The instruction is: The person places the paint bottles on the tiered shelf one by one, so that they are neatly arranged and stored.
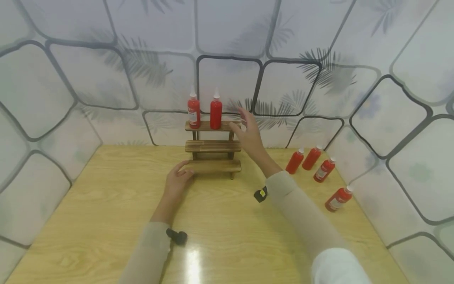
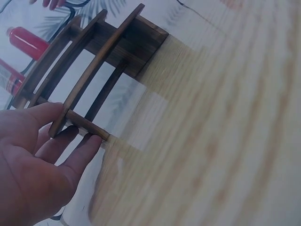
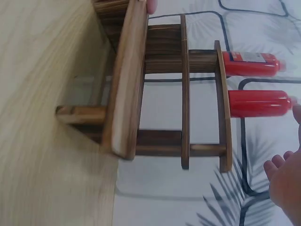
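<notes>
A three-step wooden rack stands against the back of the table. On its top step are two upright red squeeze bottles with white pointed tips, the left bottle showing its label and the right bottle plain on this side. My left hand grips the left end of the lowest step; in the left wrist view its thumb lies on the step and its fingers reach around the side frame. Beside the right end of the top step, my right hand is raised, thumb and fingers apart, holding nothing.
Several more red bottles stand on the table to the right, the nearest bottle close to the right wall. Patterned panels enclose the wooden table at the back and on both sides.
</notes>
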Available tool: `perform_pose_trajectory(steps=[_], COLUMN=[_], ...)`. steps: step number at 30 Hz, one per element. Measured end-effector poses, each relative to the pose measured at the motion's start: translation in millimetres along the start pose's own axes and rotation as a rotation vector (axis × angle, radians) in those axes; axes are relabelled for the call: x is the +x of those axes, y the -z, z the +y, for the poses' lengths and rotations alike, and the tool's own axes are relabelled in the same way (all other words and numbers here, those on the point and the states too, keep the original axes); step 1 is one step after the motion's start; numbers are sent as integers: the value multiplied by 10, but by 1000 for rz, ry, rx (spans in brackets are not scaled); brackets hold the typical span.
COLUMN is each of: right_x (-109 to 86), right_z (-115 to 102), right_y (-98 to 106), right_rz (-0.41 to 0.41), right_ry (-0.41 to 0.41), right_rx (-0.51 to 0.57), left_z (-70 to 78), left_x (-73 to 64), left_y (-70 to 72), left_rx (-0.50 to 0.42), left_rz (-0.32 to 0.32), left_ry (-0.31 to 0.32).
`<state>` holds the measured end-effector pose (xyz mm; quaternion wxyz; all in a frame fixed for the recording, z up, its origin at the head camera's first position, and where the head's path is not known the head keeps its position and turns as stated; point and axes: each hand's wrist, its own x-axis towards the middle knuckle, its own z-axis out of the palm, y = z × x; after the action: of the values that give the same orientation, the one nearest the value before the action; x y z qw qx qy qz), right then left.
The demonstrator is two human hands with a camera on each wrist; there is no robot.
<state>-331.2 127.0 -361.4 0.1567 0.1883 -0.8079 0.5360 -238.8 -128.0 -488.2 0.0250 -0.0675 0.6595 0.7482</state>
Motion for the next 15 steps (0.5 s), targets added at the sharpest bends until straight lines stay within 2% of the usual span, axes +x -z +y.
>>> perform_pose_trajectory(steps=[4, 10, 15], right_x=[-254, -574, -811], right_z=[75, 224, 314], right_y=[260, 620, 909], right_rz=[18, 61, 157], right_ry=[51, 95, 57], right_rx=[-39, -189, -226], left_z=[-34, -40, -41], left_x=[24, 21, 17], left_y=[6, 21, 17], left_rx=[-13, 13, 14], left_rz=[-4, -2, -1], left_ry=[1, 1, 1])
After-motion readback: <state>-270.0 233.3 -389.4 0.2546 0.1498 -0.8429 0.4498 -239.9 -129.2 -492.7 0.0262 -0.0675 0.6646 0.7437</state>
